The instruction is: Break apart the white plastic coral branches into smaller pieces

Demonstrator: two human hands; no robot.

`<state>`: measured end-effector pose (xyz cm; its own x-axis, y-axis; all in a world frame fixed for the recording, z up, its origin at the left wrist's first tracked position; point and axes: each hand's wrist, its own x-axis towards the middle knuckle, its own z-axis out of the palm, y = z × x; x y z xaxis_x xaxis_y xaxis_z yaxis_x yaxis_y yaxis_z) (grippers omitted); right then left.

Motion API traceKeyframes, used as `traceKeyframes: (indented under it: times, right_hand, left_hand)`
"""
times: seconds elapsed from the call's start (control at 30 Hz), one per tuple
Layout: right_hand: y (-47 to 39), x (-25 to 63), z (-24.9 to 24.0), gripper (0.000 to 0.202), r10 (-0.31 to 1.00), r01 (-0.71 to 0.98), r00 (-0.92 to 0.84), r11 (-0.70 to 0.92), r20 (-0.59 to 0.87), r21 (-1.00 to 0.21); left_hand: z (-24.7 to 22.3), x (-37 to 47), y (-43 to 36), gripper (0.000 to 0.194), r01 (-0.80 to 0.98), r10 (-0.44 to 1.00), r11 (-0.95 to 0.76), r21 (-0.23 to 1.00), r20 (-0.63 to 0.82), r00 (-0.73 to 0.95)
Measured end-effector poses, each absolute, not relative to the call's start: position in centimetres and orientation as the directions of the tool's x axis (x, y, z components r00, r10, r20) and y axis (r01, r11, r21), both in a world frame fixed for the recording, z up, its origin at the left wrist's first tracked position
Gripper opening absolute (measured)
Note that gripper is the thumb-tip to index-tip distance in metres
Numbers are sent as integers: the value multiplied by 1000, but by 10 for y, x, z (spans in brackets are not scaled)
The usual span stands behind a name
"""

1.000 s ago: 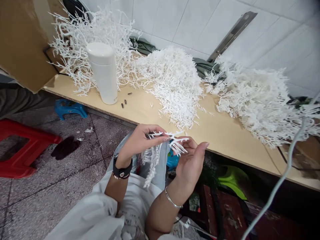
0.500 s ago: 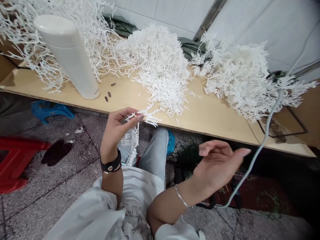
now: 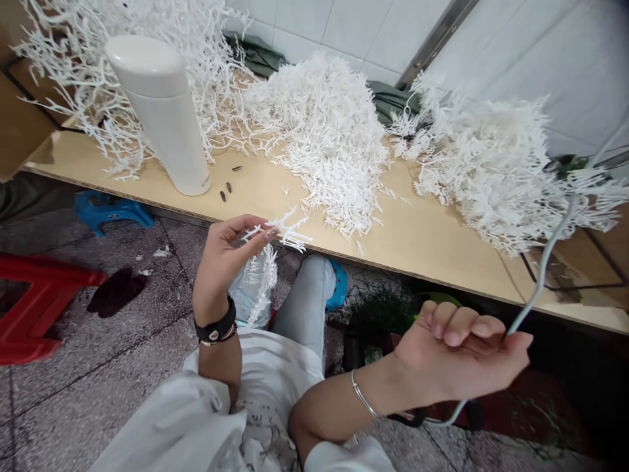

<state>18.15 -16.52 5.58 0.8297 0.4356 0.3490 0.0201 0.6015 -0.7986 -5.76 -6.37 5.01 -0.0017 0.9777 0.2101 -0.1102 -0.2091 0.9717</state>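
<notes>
My left hand [image 3: 233, 252] is closed in a pinch on a white branched plastic sprig [image 3: 295, 229], above the front edge of the table. A string of small white pieces [image 3: 265, 282] hangs below that hand, over my lap. My right hand [image 3: 462, 354] is raised at the right, palm up, with its fingers loosely curled and the thumb apart; nothing shows in it. A grey cable [image 3: 543, 269] runs down to that hand and passes out of sight there, so whether they touch is unclear. Nearest the sprig lies a heap of short white sprigs [image 3: 329, 144].
A white bottle [image 3: 171, 124] stands on the table [image 3: 427, 239], with dark seeds [image 3: 228, 187] beside it. Tangled white branches [image 3: 93, 85] fill the back left; another white heap [image 3: 491, 170] lies right. Blue [image 3: 111, 210] and red stools [image 3: 34, 308] stand on the floor.
My right hand has moved right and its fingers have curled in more, coming up to the cable. My left hand still pinches the sprig. The view has shifted slightly left.
</notes>
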Motion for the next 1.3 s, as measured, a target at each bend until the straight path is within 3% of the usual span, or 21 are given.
traceKeyframes:
  times: [0.17,0.87,1.07,1.17,1.23,1.3]
  right_hand:
    - [-162,181,53,43,484,-41,818,588,311,-808]
    - [-148,182,49,39,426,-32,860,591,279,-806]
    - [-139,176,48,36,484,-108,837,606,257,-788]
    - [-132,165,47,40,500,-35,811,560,305,-827]
    - [-128,154,45,41,576,63,741,453,346,-889]
    - [-125,142,41,35,742,115,584,327,330,-938]
  left_hand:
    - [47,-59,-61,20,-93,980,-201,975,200,-17]
    - [38,-52,-42,17,-185,990,-140,973,140,-11]
    - [39,-59,-48,20,-150,991,-133,980,136,5]
    - [38,-62,-50,19,-162,988,-150,975,154,13]
    - [37,-62,-51,16,-175,984,-169,970,176,22]
    - [36,-61,-52,12,-193,978,-190,963,203,50]
